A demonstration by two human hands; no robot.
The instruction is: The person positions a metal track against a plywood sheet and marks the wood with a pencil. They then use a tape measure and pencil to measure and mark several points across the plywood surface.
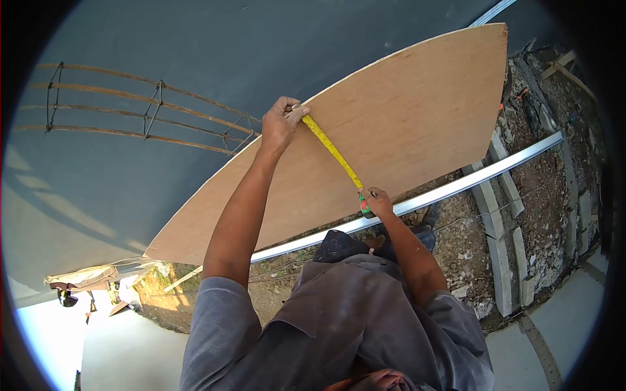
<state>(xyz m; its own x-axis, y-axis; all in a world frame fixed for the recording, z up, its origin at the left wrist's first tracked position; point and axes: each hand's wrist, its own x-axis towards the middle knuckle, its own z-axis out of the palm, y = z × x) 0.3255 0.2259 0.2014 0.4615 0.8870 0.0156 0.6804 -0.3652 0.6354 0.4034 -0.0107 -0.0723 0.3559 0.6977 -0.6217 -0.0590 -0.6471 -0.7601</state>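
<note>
A broad plywood sheet (411, 98) lies across the view in front of me, its far edge beside a grey wall. My left hand (282, 120) is closed at that far edge, pinching the end of a yellow tape blade (331, 148). The blade runs down over the wood toward the near edge. There my right hand (378, 201) is closed on the green and red case of the tape measure (364, 203).
The grey wall (163, 39) bears a rusty rebar cage (153, 101) at the left. A long metal profile (482, 174) runs under the near side of the sheet. Concrete posts (492, 221) and rubble (460, 251) lie at the right. A bag (85, 277) is at the lower left.
</note>
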